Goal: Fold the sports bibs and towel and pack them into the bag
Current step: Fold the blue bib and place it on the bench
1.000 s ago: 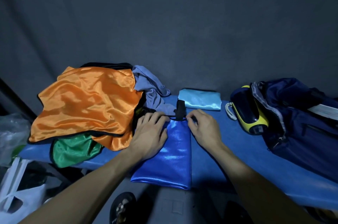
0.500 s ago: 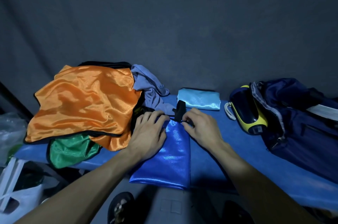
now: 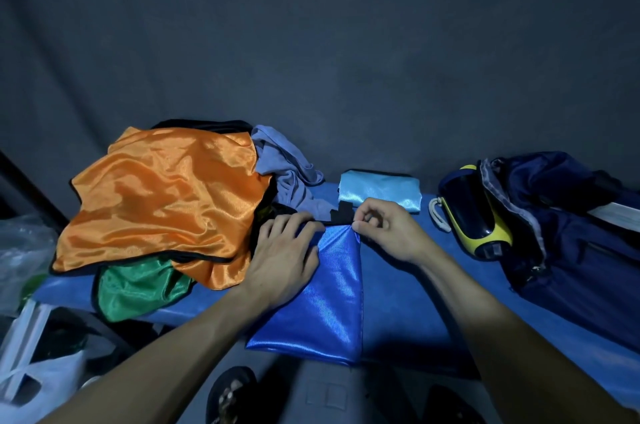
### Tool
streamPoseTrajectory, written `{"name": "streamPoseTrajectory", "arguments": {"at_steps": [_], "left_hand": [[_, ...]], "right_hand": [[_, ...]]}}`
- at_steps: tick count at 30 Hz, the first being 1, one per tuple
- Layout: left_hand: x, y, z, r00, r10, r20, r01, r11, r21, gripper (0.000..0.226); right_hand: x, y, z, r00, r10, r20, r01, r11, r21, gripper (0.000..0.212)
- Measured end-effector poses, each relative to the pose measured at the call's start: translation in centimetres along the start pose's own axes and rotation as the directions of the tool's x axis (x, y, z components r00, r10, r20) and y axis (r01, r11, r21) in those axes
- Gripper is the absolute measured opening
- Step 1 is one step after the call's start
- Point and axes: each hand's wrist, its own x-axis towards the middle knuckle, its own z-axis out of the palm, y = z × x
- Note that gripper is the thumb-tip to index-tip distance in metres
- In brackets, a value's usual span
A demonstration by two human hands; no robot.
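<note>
The royal-blue bib (image 3: 322,299) was found at lower centre of the frame, folded into a long strip on the blue bench (image 3: 408,302), its near end hanging over the bench edge. The left hand (image 3: 282,259) was laid flat upon the strip's left side, fingers straight and slightly spread, pressing the fabric down. The right hand (image 3: 388,228) was placed at the strip's far right corner, fingers curled and the corner pinched between thumb and forefinger. A black trim piece (image 3: 341,212) was observed just beyond that corner; whether it belonged to the bib could not be determined, as its base was covered by the hands.

A folded light-blue bib (image 3: 379,193) was noted behind the right hand, near the rear of the bench. At left of centre, an orange bib (image 3: 162,202) was heaped over a green bib (image 3: 138,288), of which only the lower portion was visible. A black edge behind the orange heap was largely concealed. A grey-blue towel (image 3: 287,171) was seen crumpled between the heap and the light-blue bib.

The navy bag (image 3: 568,240) was recorded at the right edge, cut off by the frame, its interior not discernible. A yellow-and-black object (image 3: 474,212) was resting against it; its nature could not be established. White plastic bags (image 3: 31,375) at lower left were dim and partly cropped.
</note>
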Motion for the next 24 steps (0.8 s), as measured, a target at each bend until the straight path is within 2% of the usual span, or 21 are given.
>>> {"name": "streamPoseTrajectory", "arguments": {"at_steps": [3,6,8,9,12,16,21,24], "left_hand": [[0.0,-0.1,0.1,1.0,-0.01,0.006,0.01,1.0,0.005,0.034],[0.0,-0.1,0.2,1.0,-0.014,0.001,0.014,1.0,0.004,0.034],[0.0,0.0,0.1,1.0,-0.013,-0.008,0.013,1.0,0.003,0.034],[0.0,0.0,0.1,1.0,-0.012,-0.011,0.012,1.0,-0.001,0.033],[0.0,0.0,0.0,1.0,-0.012,-0.018,0.012,1.0,-0.024,0.032],[0.1,0.0,-0.1,1.0,-0.024,-0.013,0.024,0.999,-0.047,0.032],[0.1,0.0,-0.3,0.999,-0.034,0.004,0.035,0.996,-0.078,0.032],[0.3,-0.5,-0.4,0.997,-0.07,0.011,0.071,0.988,-0.141,0.024]], "right_hand": [[0.2,0.1,0.0,0.999,0.029,0.026,-0.024,0.988,-0.154,0.008],[0.2,-0.2,-0.2,0.999,0.008,0.05,0.012,0.918,-0.396,0.013],[0.3,-0.3,-0.3,0.999,0.001,0.05,0.021,0.897,-0.442,0.014],[0.4,-0.2,-0.4,0.999,0.009,0.046,0.01,0.915,-0.403,0.013],[0.5,-0.2,-0.6,0.998,0.033,0.053,-0.025,0.99,-0.138,0.01],[0.7,-0.5,-0.4,0.994,0.064,0.086,-0.077,0.985,0.153,0.01],[1.1,-0.1,0.0,0.981,0.141,0.134,-0.172,0.952,0.253,0.016],[1.3,-0.9,0.3,0.969,0.212,0.126,-0.235,0.947,0.219,0.022]]}}
